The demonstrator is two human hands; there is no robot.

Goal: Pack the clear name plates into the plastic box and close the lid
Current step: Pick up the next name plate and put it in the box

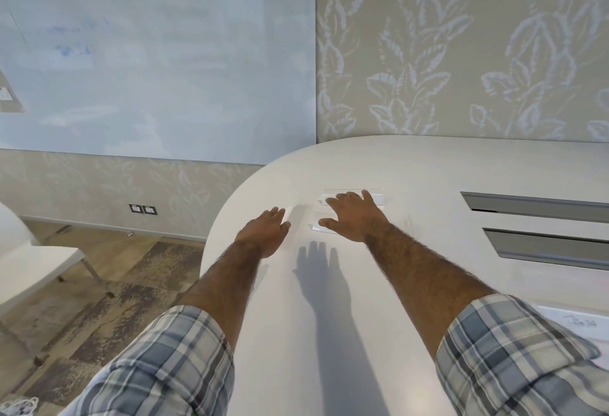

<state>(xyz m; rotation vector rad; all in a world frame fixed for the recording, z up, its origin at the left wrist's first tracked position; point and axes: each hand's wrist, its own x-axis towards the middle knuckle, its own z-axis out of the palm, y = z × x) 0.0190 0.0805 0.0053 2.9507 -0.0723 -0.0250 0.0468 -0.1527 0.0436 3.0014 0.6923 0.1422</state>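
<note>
Clear name plates (377,197) lie on the white rounded table (329,300), near its far end; they are faint against the surface. My right hand (354,216) hovers over them, fingers spread, and hides most of them. One nearer plate edge (314,225) shows by the thumb. My left hand (267,229) reaches out just left of the plates, fingers extended, holding nothing. Whether either hand touches a plate is unclear. A clear plastic piece (573,321), perhaps the box or its lid, shows at the right edge behind my sleeve.
Two grey cable slots (540,206) (547,247) are set into the table on the right. A whiteboard (148,53) hangs on the patterned wall. A white chair (29,260) stands at the left on the floor beyond the table's curved edge.
</note>
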